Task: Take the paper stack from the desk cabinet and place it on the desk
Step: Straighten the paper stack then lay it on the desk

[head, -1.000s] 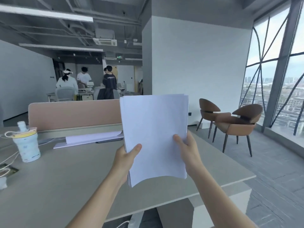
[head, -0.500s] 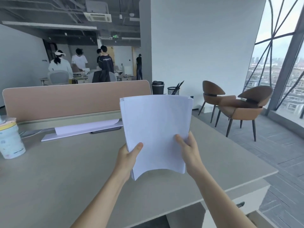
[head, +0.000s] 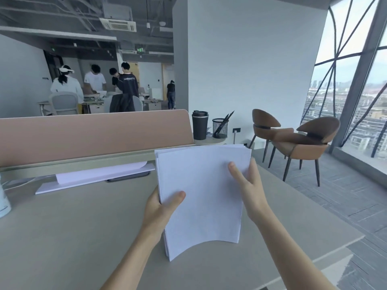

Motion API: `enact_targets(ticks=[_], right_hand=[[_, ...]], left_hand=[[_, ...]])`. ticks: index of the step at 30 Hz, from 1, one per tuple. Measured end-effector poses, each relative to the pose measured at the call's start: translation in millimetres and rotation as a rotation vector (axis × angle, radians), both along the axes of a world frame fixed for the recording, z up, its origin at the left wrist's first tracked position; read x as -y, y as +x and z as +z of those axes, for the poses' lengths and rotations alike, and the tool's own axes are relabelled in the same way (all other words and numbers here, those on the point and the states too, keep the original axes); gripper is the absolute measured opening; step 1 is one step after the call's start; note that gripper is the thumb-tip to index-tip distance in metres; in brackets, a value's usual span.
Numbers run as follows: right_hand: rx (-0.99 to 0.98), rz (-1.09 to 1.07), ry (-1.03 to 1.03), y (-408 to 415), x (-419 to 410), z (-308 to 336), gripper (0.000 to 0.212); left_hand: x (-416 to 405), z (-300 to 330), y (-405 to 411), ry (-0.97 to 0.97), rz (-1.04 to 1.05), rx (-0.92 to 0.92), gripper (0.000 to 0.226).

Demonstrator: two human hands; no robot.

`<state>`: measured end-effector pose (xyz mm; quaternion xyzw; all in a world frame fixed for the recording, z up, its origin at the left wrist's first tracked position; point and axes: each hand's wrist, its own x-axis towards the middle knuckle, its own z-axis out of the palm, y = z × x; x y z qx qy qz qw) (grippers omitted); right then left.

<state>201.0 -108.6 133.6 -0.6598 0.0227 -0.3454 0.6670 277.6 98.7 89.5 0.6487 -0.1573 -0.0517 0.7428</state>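
A white paper stack stands nearly upright over the grey desk, its lower left corner down at the desktop and its bottom edge curled. My left hand pinches the stack's left edge, thumb across the front. My right hand holds the right edge, thumb on the front sheet and fingers behind. The desk cabinet is out of view.
A tan divider panel runs along the desk's back, with loose white sheets and a dark phone below it. A black tumbler and mesh pen cup stand beyond. Two brown chairs are right. Several people work far behind.
The paper stack has come down toward the desk, its lower corner now at the surface. My right hand has slid higher up the right edge. The camera has tilted, showing more of the room.
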Motion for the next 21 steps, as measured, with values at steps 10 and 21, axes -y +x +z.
enact_targets(ticks=[10, 21], right_hand=[[0.048, -0.183, -0.232, 15.6, 1.5, 17.6, 0.063], [0.075, -0.244, -0.137, 23.3, 7.7, 25.2, 0.021]], left_hand=[[10.0, -10.2, 7.7, -0.06, 0.034, 0.015, 0.022], [9.4, -37.2, -1.2, 0.025, 0.044, -0.081, 0.013]])
